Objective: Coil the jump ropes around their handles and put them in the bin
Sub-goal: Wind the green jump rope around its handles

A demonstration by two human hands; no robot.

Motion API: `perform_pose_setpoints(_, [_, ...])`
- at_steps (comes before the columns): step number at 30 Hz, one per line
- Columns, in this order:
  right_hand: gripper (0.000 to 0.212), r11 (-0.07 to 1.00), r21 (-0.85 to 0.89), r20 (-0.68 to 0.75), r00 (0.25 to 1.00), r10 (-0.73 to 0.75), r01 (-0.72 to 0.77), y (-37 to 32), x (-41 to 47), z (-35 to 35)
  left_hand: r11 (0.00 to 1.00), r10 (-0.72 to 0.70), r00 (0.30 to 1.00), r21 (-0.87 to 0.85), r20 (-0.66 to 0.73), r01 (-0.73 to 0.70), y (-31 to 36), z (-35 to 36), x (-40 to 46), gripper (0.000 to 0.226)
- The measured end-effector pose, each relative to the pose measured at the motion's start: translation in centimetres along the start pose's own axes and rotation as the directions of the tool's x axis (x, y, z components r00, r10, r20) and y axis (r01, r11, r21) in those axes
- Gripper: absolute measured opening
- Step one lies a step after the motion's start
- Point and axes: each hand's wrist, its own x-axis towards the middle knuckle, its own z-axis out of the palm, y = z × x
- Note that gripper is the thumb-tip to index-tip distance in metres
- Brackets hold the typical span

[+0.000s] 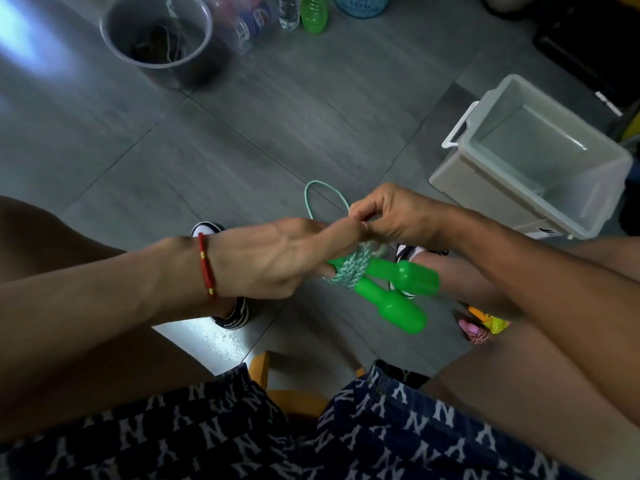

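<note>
Person's seated on an orange stool (266,372), knees apart, both hands out in front over the grey tile floor (242,140). Left hand (273,258) grips the two green handles (398,292) of a jump rope, held side by side as a pair. Their long axis runs from the left hand's fingers toward lower right, fat ends pointing down and to the person's right, slightly tilted toward the floor. Pale green rope (349,271) is already wound in tight turns round the thin ends of the handles, right by the left fingers. A leftover loop (325,195) sticks up and away from the hands. Right hand (391,216) pinches that rope near its base, thumb & fingertips closed narrow on it, touching the left hand's fingertips.

Clear plastic bin (540,161) w/ a white handle sits on the floor to the right, beyond the right hand, tilted-looking in this wide view; can't see any rope in it. More coiled ropes, pink & yellow/orange (485,325), lie on the floor partly hidden under the right forearm. Dark round bucket (156,36) far left w/ sth tangled inside, can't tell what. Bottles (301,10) stand at the far edge. Sneakers (230,313) under the hands. Red bracelet (206,268) on left wrist.
</note>
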Motion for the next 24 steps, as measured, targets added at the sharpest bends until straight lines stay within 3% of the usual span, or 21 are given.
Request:
perform_pose_setpoints(2, [0.058,0.994,0.11,0.035,0.999,0.007,-0.011,1.2,-0.2,0.1,0.995,-0.092,0.994,-0.054,-0.057,0.088,0.1,-0.7,-0.1,0.031])
perform_pose_setpoints(4, [0.031,0.947,0.318,0.114,0.994,0.003,-0.04,2.6,-0.7,-0.3,0.986,-0.167,0.973,-0.04,-0.159,0.163,0.4,-1.7,0.2,0.03])
perform_pose_setpoints(6, [0.017,0.852,0.515,0.026,0.995,0.091,-0.092,2.6,-1.2,-0.2,0.973,-0.228,0.935,-0.093,-0.271,0.21,0.0,-2.5,0.4,0.029])
perform_pose_setpoints(7, [0.003,0.863,0.498,-0.024,0.993,0.114,-0.086,2.0,-1.4,-0.1,0.961,-0.268,0.914,-0.159,-0.305,0.228,-0.4,-2.8,0.4,0.029])
perform_pose_setpoints(9, [0.026,0.942,0.335,-0.077,0.996,0.037,-0.009,0.5,-1.1,0.8,0.908,-0.37,0.858,-0.334,-0.355,0.253,-1.4,-3.0,0.6,0.028])
perform_pose_setpoints(11, [0.032,0.956,0.292,-0.085,0.996,0.02,0.006,-1.0,-0.4,1.3,0.829,-0.48,0.795,-0.488,-0.37,0.273,-2.6,-3.0,0.8,0.03])
perform_pose_setpoints(14, [0.034,0.963,0.264,-0.115,0.989,0.089,-0.056,-1.8,-0.5,1.5,0.748,-0.602,0.705,-0.575,-0.376,0.331,-4.4,-2.5,1.0,0.031])
perform_pose_setpoints(19, [0.03,0.994,-0.051,-0.251,0.964,0.084,-0.1,-2.1,0.2,3.7,0.75,-0.659,0.628,-0.42,-0.413,0.511,-6.5,-1.6,0.9,0.032])
perform_pose_setpoints(24, [0.036,0.926,-0.276,-0.356,0.922,0.152,-0.259,-2.8,1.1,3.3,0.743,-0.647,0.582,-0.235,-0.493,0.627,-6.8,-0.9,1.5,0.031])
